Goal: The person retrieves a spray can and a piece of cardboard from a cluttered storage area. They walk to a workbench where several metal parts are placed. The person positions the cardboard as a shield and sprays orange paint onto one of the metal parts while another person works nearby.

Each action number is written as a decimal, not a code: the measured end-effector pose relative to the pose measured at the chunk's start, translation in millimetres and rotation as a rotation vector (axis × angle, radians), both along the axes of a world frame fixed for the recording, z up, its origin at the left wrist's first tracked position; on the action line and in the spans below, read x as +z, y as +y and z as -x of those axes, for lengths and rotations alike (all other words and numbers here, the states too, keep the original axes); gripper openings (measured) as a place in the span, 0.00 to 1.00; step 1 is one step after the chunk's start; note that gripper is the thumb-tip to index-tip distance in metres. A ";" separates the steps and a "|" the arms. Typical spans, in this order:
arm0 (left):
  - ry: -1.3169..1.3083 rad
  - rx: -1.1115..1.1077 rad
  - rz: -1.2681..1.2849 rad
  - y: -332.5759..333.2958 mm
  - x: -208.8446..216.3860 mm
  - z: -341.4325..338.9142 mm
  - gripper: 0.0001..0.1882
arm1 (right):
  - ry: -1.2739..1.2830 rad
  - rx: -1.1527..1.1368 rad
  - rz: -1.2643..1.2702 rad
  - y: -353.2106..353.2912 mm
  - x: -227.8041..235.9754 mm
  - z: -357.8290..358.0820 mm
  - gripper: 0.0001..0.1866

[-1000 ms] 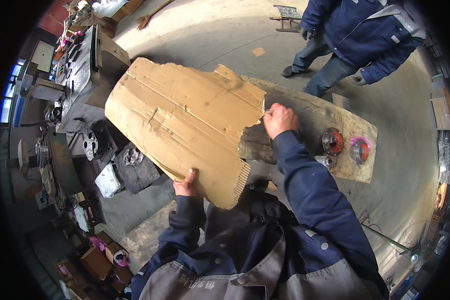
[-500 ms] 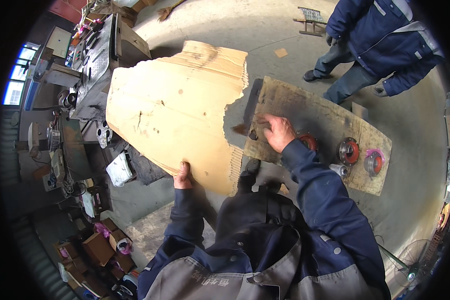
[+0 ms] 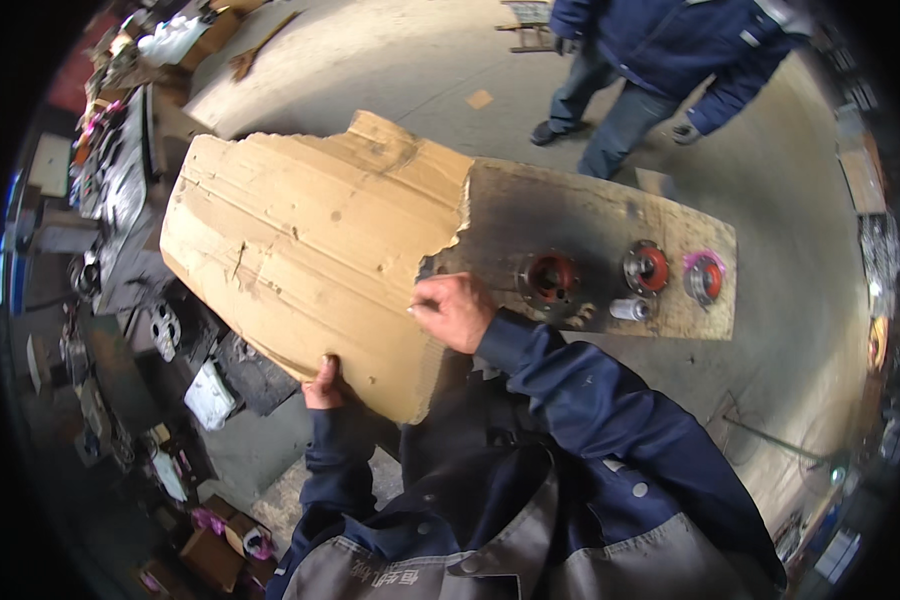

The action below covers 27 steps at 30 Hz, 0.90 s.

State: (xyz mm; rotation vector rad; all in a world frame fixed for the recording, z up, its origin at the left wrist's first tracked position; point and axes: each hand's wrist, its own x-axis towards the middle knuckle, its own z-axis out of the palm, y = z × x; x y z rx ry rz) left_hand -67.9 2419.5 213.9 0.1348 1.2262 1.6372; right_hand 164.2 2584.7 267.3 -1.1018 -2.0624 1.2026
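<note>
A large torn sheet of brown cardboard (image 3: 300,230) spreads across the left and middle, its right edge ragged and overlapping a worn wooden board (image 3: 530,190). My left hand (image 3: 322,385) grips the cardboard's near edge, thumb on top and the other fingers hidden beneath. Over the ragged right edge, my right hand (image 3: 456,312) is closed, thumb and fingers pinched together. Something small and pale seems to show at the fingertips, too small to name. Beyond that hand, three round flanged metal parts with red insides (image 3: 550,278) rest on the board, beside a silvery cylinder (image 3: 629,309).
A person in a blue work jacket (image 3: 660,50) stands on the far side of the board. A cluttered metal workbench (image 3: 130,190) is at the left. Cardboard boxes (image 3: 210,555) sit at the lower left. A small rack or stool (image 3: 526,25) stands far back.
My right hand has moved left and nearer, from the wooden board to the cardboard's torn edge. The cardboard has shifted left and now overlaps the board's left end. The view has turned.
</note>
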 end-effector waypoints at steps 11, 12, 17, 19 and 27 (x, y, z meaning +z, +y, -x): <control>-0.146 -0.177 0.246 23.1 -2.4 -21.9 0.33 | 0.050 -0.104 -0.222 -19.1 -30.0 -41.1 0.06; -0.152 -0.192 0.242 21.2 -18.8 -23.9 0.32 | 0.094 -0.145 -0.184 -26.4 -36.0 -51.3 0.06; -0.005 -0.180 0.318 50.7 -165.8 -36.9 0.33 | -0.064 -0.537 0.141 -84.6 -93.6 -123.6 0.05; 0.108 -0.265 0.508 72.7 -232.7 -45.6 0.34 | -0.170 -0.614 0.232 -114.4 -127.5 -160.4 0.07; 0.066 -0.314 0.450 122.3 -408.9 -124.0 0.31 | -0.408 -0.875 0.784 -259.8 -228.6 -255.6 0.15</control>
